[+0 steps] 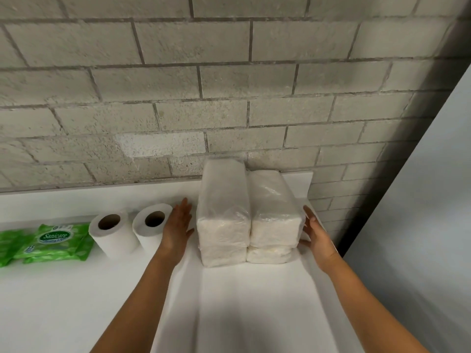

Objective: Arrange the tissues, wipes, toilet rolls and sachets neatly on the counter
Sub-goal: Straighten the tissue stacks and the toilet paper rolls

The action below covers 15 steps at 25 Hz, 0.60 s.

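Tissue packs (pixel 244 215) sat stacked by the wall; left hand (pixel 178 225) and right hand (pixel 316 233), flat and open, flanked them, probably squaring them up.

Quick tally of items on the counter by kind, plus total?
Tissue packs, clear wrap, stacked in two columns of two: 4
Toilet rolls, upright: 2
Green wipes packs: at least 2, more possibly cut off at the left edge
Sachets: 0 visible
Total: at least 8
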{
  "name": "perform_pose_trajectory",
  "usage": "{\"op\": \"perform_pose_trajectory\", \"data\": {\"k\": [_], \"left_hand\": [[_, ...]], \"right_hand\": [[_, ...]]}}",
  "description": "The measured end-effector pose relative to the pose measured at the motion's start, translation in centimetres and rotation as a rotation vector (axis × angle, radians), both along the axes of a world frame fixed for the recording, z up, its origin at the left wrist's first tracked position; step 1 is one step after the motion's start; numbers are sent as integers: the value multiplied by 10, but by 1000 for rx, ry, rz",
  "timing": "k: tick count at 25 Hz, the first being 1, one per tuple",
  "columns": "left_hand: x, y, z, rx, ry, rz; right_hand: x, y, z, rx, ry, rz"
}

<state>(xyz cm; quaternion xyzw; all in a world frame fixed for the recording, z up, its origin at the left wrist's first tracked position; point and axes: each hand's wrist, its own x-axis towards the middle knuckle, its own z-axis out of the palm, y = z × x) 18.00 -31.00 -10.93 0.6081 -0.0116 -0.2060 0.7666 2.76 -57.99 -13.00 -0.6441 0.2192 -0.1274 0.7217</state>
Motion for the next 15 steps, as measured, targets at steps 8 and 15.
{"op": "perform_pose_trajectory", "data": {"k": [8, 15], "left_hand": [[-6, -43, 12, 10, -16, -75], [-19, -29, 15, -46, -168, -111]], "right_hand": [[22, 42, -11, -111, -52, -18], [16, 31, -15, -161, -71, 68]]}}
